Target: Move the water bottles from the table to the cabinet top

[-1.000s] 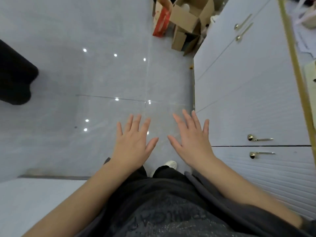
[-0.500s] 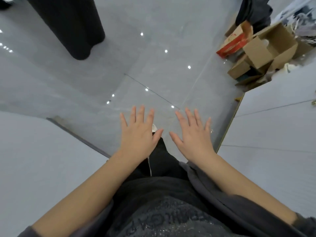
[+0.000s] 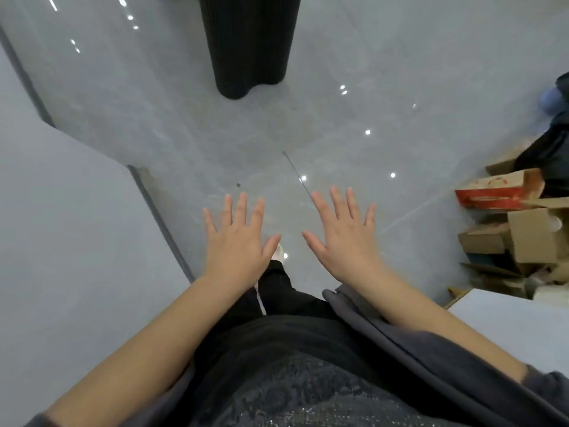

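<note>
My left hand (image 3: 235,241) and my right hand (image 3: 346,235) are held out flat over the grey tiled floor, palms down, fingers spread, holding nothing. They float side by side above my legs. No water bottle shows in the head view. Only a corner of the white cabinet (image 3: 517,328) appears at the lower right. No table top is in view.
A black ribbed pillar (image 3: 249,44) stands on the floor ahead. A white wall or panel (image 3: 61,241) fills the left side. Open cardboard boxes (image 3: 523,238) and a red carton (image 3: 495,192) are piled at the right, with dark clothing (image 3: 551,149) behind them.
The view has swung left: the cabinet front slid out to the right, the boxes moved to the right edge, and the black pillar came toward the top centre. My hands kept their spread pose.
</note>
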Tool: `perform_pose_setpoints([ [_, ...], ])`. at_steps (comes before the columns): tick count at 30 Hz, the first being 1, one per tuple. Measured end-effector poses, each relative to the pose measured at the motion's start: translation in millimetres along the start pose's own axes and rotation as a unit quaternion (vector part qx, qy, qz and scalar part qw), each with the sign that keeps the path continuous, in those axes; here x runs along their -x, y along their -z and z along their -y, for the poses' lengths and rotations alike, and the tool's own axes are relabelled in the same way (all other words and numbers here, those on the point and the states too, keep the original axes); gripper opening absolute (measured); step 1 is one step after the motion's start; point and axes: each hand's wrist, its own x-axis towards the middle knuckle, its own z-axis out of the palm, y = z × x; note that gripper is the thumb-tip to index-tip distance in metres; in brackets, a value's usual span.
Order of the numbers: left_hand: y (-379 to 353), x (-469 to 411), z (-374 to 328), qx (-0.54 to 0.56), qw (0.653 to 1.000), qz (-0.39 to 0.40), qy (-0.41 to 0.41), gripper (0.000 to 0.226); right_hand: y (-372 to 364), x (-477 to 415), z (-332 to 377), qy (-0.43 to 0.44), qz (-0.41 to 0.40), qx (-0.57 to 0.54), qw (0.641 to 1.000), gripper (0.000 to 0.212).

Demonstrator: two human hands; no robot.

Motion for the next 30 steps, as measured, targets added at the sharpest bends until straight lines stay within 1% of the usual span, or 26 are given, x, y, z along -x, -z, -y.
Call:
perform_pose_setpoints([
  [5,6.5,-16.5,21.8,0.036,0.997,-0.010,0.074,0.073,19.5,-48.8,19.3,0.064,0.018,0.040,0.997,0.072],
  [10,24.2,-41.4,60.2,0.058,0.993,0.003,0.106,0.073,35.9,-97.3,53.5,0.092,0.023,0.049,0.994,0.072],
  [19,90.6,-131.8,143.2,0.057,0.994,-0.009,0.089,0.073,75.8,-189.5,130.6,0.091,0.011,0.057,0.994,0.074],
  [24,115.0,-163.4,168.0,0.041,0.997,-0.009,0.065,0.074,94.9,-226.5,156.0,0.092,-0.002,0.051,0.994,0.074],
  [30,142.0,-201.0,188.1,0.043,0.997,-0.018,0.061,0.074,118.3,-273.8,173.8,0.101,0.006,0.058,0.993,0.073],
])
